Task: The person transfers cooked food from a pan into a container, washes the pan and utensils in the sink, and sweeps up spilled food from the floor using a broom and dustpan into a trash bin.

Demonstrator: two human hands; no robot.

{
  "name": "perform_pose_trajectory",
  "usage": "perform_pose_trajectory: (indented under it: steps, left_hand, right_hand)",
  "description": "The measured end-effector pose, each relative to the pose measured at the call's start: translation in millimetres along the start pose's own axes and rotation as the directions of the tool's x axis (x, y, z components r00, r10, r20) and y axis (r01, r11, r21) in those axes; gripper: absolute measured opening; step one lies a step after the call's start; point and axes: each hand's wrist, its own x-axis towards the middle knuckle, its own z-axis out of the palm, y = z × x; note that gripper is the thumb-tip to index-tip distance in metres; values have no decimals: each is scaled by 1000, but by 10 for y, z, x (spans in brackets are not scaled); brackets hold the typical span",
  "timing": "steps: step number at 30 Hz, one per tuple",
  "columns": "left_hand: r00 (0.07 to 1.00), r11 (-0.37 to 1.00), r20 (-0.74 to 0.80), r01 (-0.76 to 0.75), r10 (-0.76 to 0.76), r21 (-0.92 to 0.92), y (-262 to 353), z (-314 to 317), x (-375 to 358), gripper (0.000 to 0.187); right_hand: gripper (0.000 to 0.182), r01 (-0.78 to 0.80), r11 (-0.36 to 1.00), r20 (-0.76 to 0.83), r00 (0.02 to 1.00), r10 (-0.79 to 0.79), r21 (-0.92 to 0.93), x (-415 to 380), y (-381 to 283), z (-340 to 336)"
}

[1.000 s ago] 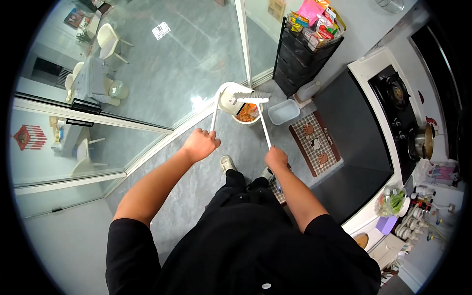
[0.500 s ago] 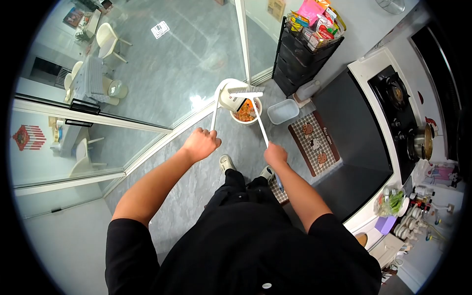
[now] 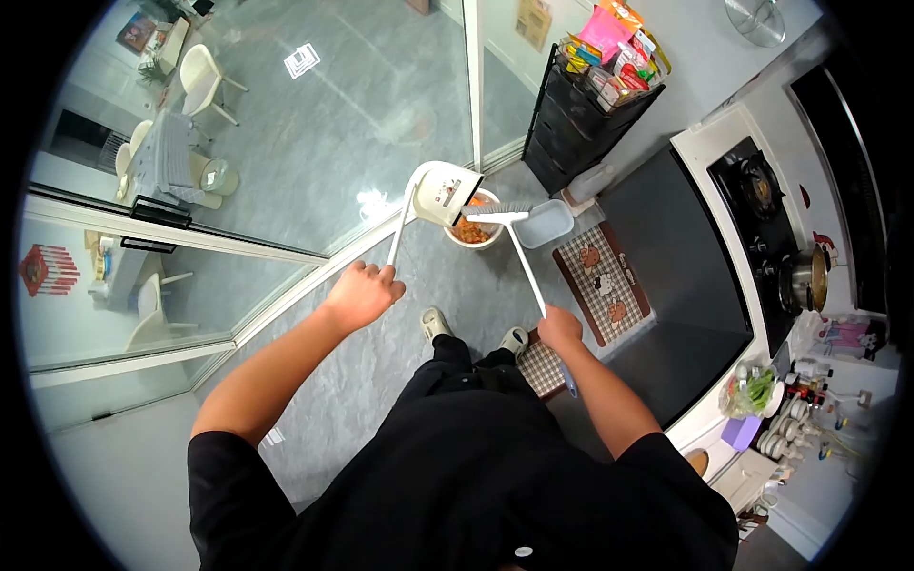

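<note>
My left hand [image 3: 366,294] is wrapped round the handle of a cream dustpan [image 3: 444,194], whose pan is tilted over a round white bin [image 3: 486,240]. Orange and brown scraps [image 3: 468,230] show inside the bin. In my right hand [image 3: 561,328] is the white handle of a brush [image 3: 496,216]. The brush head, bristles up in view, lies across the bin's right side, close to the dustpan's black lip. Whether brush and dustpan touch, I cannot tell.
A translucent tub [image 3: 547,225] stands right of the bin, near a checked mat [image 3: 604,284]. Behind them is a black drawer rack [image 3: 583,124] topped with packets. Glass doors [image 3: 286,249] run along the left; a counter with a stove [image 3: 759,190] is on the right.
The brush has moved right, off the dustpan. The dustpan has turned, so its inner face and lip show more over the bin. My hands are farther apart.
</note>
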Motion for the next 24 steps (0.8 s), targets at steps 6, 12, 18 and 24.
perform_pose_trajectory:
  steps: [6, 12, 18, 24]
  left_hand:
    - [999, 999, 3, -34, 34, -8, -81, 57, 179, 12]
    - [996, 996, 0, -85, 85, 17, -254, 112, 262, 9]
    - [993, 995, -55, -102, 103, 16, -461, 157, 105, 8]
    - [996, 999, -84, -40, 38, -21, -666, 261, -164, 5]
  right_hand:
    - [32, 40, 999, -24, 999, -40, 21, 92, -389, 38]
    - [39, 53, 973, -55, 996, -67, -226, 411, -491, 440]
    - [39, 39, 970, -46, 998, -52, -242, 236, -442, 299]
    - [32, -8, 984, -51, 999, -1, -177, 94, -451, 248]
